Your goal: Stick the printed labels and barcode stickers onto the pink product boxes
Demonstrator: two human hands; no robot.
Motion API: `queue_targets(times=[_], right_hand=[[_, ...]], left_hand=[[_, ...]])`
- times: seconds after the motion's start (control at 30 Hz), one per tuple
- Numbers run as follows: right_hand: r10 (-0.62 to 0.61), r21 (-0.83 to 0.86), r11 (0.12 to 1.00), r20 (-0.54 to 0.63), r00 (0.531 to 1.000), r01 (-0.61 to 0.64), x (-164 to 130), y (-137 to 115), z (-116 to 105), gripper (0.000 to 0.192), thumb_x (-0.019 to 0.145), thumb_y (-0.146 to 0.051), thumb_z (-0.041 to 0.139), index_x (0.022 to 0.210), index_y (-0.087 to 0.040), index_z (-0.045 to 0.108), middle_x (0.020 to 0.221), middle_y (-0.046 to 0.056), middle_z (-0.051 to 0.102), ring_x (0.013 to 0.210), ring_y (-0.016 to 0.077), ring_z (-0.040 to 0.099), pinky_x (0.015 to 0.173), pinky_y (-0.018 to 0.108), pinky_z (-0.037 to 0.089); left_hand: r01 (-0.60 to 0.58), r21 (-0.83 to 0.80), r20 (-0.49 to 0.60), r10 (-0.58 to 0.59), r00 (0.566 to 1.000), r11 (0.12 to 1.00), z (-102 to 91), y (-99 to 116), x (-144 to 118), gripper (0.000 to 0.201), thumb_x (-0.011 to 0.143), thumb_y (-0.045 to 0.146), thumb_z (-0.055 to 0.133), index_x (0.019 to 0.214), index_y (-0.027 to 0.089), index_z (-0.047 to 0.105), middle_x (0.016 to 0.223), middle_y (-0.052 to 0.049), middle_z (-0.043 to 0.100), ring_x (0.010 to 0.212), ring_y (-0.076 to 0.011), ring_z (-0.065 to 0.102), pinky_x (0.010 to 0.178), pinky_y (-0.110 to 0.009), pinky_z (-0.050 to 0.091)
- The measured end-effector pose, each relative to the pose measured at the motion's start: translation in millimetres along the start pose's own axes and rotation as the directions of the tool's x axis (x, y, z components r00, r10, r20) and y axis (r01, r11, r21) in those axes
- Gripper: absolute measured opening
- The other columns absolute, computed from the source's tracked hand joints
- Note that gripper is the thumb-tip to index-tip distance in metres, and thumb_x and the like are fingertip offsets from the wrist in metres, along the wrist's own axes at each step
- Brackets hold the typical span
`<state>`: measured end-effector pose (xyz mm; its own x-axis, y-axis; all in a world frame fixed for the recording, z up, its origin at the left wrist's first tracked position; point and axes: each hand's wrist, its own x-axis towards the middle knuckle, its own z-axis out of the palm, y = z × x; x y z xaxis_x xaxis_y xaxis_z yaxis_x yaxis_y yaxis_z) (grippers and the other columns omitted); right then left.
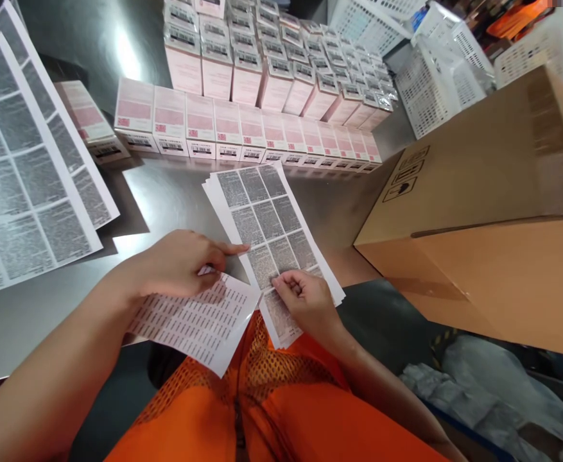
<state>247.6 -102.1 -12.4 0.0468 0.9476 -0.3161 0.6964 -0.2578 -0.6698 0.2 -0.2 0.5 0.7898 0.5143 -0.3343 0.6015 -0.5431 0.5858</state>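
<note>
My left hand (185,264) has its index finger stretched out, its tip on the left edge of a stack of label sheets (263,215) with dense dark print. Its other fingers curl over a smaller sheet of short printed lines (192,321), which lies partly under the palm. My right hand (305,298) rests low on the stack, thumb and index finger pinched at a gap between the printed labels. Whether a label corner has lifted there is hidden by the fingertips. The stack sticks out past the table's front edge, above an orange mesh vest (262,366).
A row of pink-and-white boxes (228,128) lies across the metal table (165,183), with several wrapped boxes (276,80) behind. Large printed sheets (25,167) overlap a single box (88,122) at left. An open cardboard carton (474,179) stands at right, white baskets (425,83) behind.
</note>
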Motion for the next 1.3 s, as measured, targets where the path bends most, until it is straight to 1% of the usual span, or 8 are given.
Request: queue_targets(times=[0.27,0.4,0.6,0.73,0.83,0.97,1.17,1.3], right_hand=[[-0.089,-0.128,0.989,-0.103,0.991,0.076,-1,3,7,0.02,0.086,-0.031,0.061,0.069,-0.022,0.056,0.066,-0.001,0.057,0.06,0.0147,0.053,0.057,0.027,0.038],[-0.141,-0.138,0.984,-0.227,0.964,0.112,-1,3,4,0.019,0.079,-0.031,0.071,0.085,-0.021,0.057,0.083,0.001,0.058,0.06,0.0134,0.053,0.059,0.028,0.043],[-0.46,-0.114,0.879,0.045,0.887,0.462,10,-38,12,0.02,0.094,-0.033,0.062,0.109,-0.021,0.067,0.099,0.007,0.069,0.086,0.0194,0.064,0.078,0.032,0.05],[-0.38,-0.154,0.895,0.228,0.896,0.419,23,-57,21,0.019,0.09,-0.025,0.067,0.109,-0.022,0.071,0.095,0.005,0.075,0.085,0.0209,0.068,0.076,0.033,0.049],[-0.315,-0.124,0.928,0.245,0.917,0.352,24,-56,17,0.014,0.09,-0.022,0.067,0.102,-0.024,0.073,0.094,0.003,0.077,0.083,0.0197,0.069,0.073,0.031,0.048],[-0.337,-0.173,0.911,0.217,0.916,0.375,19,-51,14,0.012,0.09,-0.02,0.067,0.1,-0.023,0.072,0.094,0.002,0.076,0.086,0.0208,0.068,0.073,0.031,0.047],[-0.574,-0.434,0.711,0.095,0.813,0.553,9,-49,25,0.014,0.093,-0.017,0.061,0.095,-0.019,0.074,0.087,0.006,0.072,0.083,0.0242,0.062,0.072,0.036,0.041],[-0.617,-0.517,0.643,0.087,0.782,0.565,4,-52,27,0.016,0.094,-0.015,0.057,0.09,-0.019,0.073,0.083,0.006,0.072,0.079,0.0237,0.061,0.068,0.036,0.036]], left_hand=[[0.0,-0.014,-0.009,0.0,1.0,1.0,-0.2,1,0,0.021,0.079,0.022,0.051,0.068,0.021,0.068,0.141,0.006,0.062,0.049,-0.007,0.049,0.054,-0.031,0.031],[0.003,-0.002,-0.003,-0.003,1.0,1.0,-2.0,3,0,0.02,0.078,0.02,0.052,0.066,0.02,0.067,0.141,0.007,0.061,0.053,-0.0077,0.054,0.054,-0.031,0.032],[-0.014,0.003,-0.038,0.014,0.999,1.0,-3.0,3,-2,0.02,0.078,0.019,0.051,0.07,0.02,0.07,0.139,0.006,0.063,0.064,-0.0109,0.063,0.055,-0.03,0.033],[-0.035,-0.038,-0.042,0.034,0.999,0.999,-4.8,3,-3,0.021,0.075,0.018,0.054,0.074,0.023,0.074,0.142,0.007,0.06,0.075,-0.0141,0.069,0.057,-0.03,0.035],[-0.049,-0.042,-0.06,0.047,0.997,0.998,-4.7,2,-4,0.022,0.077,0.021,0.056,0.083,0.025,0.076,0.144,0.008,0.058,0.078,-0.0163,0.071,0.058,-0.031,0.037],[-0.033,-0.007,-0.08,0.032,0.996,0.999,-2.4,-1,-5,0.024,0.081,0.026,0.056,0.061,0.02,0.068,0.14,0.008,0.062,0.07,-0.0154,0.069,0.053,-0.032,0.032],[-0.021,-0.017,-0.074,0.02,0.997,1.0,-1.4,-2,-5,0.026,0.081,0.027,0.057,0.058,0.019,0.067,0.138,0.008,0.064,0.066,-0.0127,0.066,0.053,-0.031,0.032],[-0.021,-0.029,-0.077,0.019,0.997,0.999,-1.2,-2,-5,0.027,0.081,0.028,0.057,0.058,0.019,0.067,0.136,0.007,0.065,0.062,-0.0116,0.064,0.052,-0.032,0.03]])
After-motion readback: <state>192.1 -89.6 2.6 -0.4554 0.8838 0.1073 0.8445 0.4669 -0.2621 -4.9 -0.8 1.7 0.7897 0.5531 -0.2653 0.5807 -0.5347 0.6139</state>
